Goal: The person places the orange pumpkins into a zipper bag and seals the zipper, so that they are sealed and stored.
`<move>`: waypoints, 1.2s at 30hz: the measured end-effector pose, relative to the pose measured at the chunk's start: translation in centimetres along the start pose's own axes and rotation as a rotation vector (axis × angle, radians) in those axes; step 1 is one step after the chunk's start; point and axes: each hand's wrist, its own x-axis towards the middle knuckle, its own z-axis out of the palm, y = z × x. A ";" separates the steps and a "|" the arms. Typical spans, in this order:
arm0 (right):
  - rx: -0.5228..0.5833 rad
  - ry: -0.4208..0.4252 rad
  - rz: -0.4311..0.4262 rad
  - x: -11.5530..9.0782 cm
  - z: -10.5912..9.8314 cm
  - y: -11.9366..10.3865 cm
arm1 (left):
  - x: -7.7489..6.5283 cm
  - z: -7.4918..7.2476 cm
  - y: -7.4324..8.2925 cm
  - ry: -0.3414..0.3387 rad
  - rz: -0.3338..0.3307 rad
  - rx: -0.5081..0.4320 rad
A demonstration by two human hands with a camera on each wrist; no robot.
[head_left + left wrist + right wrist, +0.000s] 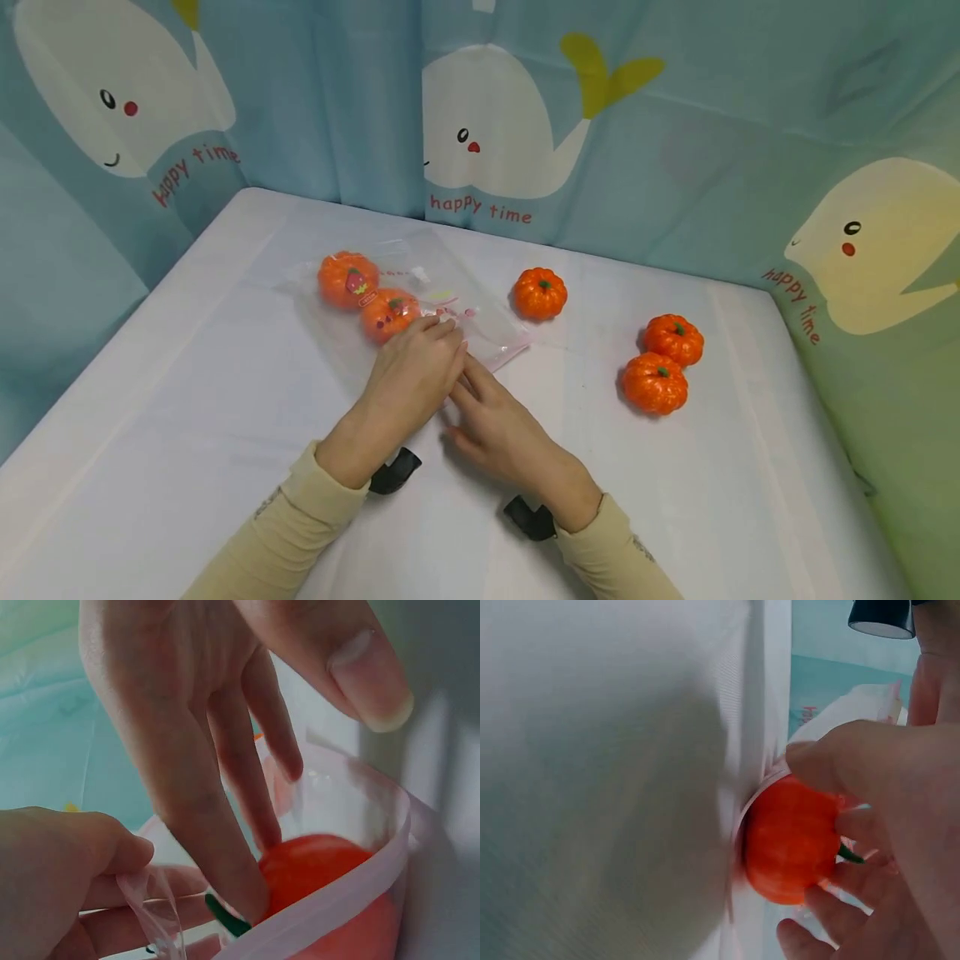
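A clear plastic bag (457,279) with a pink rim lies on the table, with two small orange pumpkins (348,280) showing through it in the head view. My left hand (416,367) is at the bag's mouth. In the left wrist view its extended fingers reach inside and touch an orange pumpkin (319,862) near its green stem; the thumb stands apart. The right hand (510,429) pinches the bag's rim between thumb and fingers, as the left wrist view shows. Whether the touched pumpkin is one of the two seen from above, I cannot tell.
Right of the bag sits another orange pumpkin (540,294). Farther right, two pumpkins (655,383) touch each other. A white cloth (172,492) covers the table, and a whale-print curtain (360,108) hangs behind and along the sides.
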 end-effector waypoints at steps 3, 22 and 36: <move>0.027 -0.005 0.003 0.0 0.1 0.0 | 0.0 0.1 0.1 0.014 0.011 0.002; 0.072 -0.021 -0.038 0.1 1.0 -0.7 | -0.1 0.4 0.8 0.072 0.030 -0.029; 0.150 -0.119 0.020 -0.2 -0.1 0.2 | 0.2 0.1 -0.3 -0.001 -0.002 -0.113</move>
